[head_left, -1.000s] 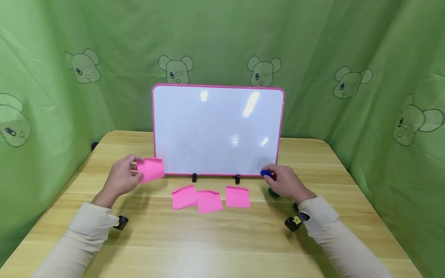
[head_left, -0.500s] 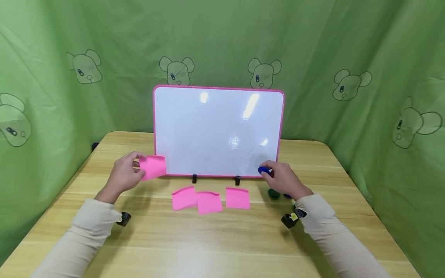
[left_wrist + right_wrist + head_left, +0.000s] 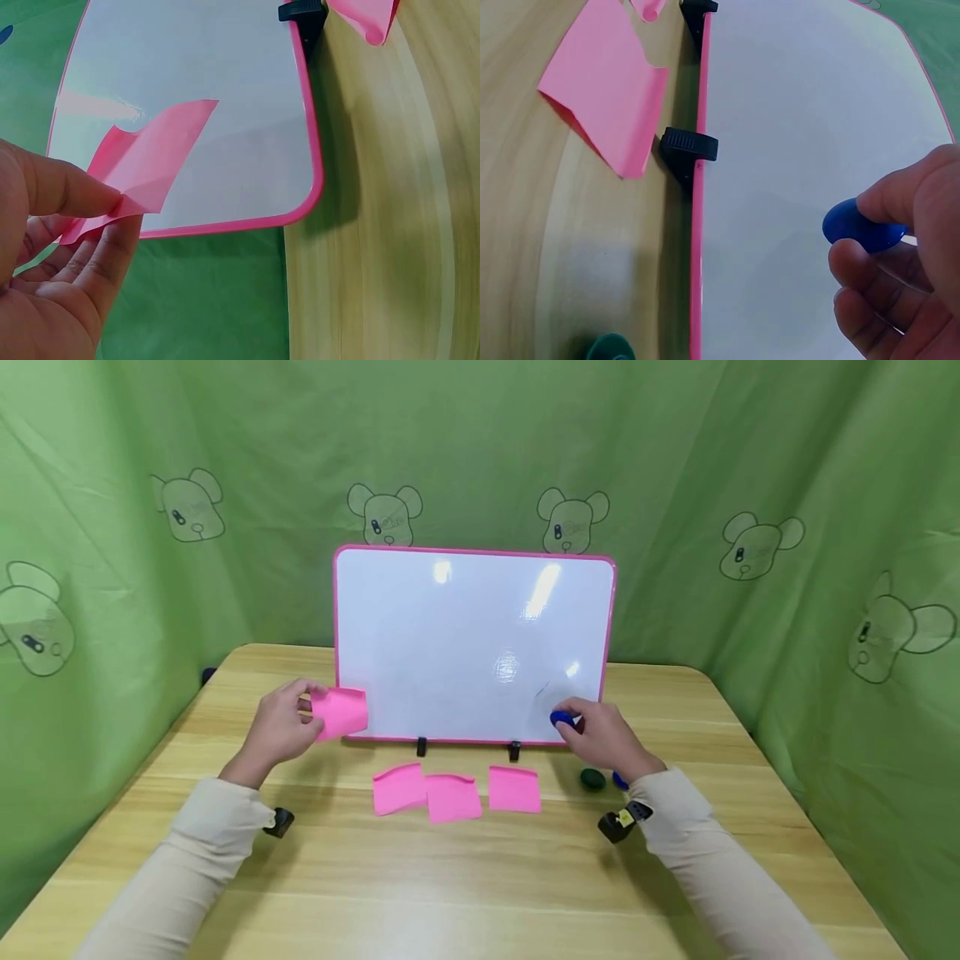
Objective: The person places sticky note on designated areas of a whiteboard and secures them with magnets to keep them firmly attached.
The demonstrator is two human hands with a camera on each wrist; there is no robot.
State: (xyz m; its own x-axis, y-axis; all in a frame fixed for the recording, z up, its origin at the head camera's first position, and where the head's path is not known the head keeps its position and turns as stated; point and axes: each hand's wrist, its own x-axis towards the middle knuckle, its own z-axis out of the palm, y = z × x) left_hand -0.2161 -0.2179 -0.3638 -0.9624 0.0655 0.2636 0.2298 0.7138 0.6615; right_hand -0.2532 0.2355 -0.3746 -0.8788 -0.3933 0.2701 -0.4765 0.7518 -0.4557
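Note:
My left hand (image 3: 281,727) pinches a pink sticky note (image 3: 342,712) by its left edge, thumb on one face and fingers behind. The note overlaps the lower left corner of the whiteboard (image 3: 465,643) in the head view, and its top edge curls. Between thumb and fingertips my right hand (image 3: 606,737) grips a round blue magnet (image 3: 855,225), held in front of the board's lower right part. The whiteboard has a pink frame and stands upright on two black feet. On the table before it lie three more pink notes, the right one (image 3: 514,789) apart from the other two.
A green magnet (image 3: 592,779) and a blue one (image 3: 620,781) lie on the wooden table (image 3: 450,877) close to my right wrist. Green curtains (image 3: 480,435) with printed bear heads hang behind and at both sides.
My left hand has moved right and slightly up with the sticky note, further over the board. My right hand has shifted left and up with the blue magnet, uncovering the magnets on the table.

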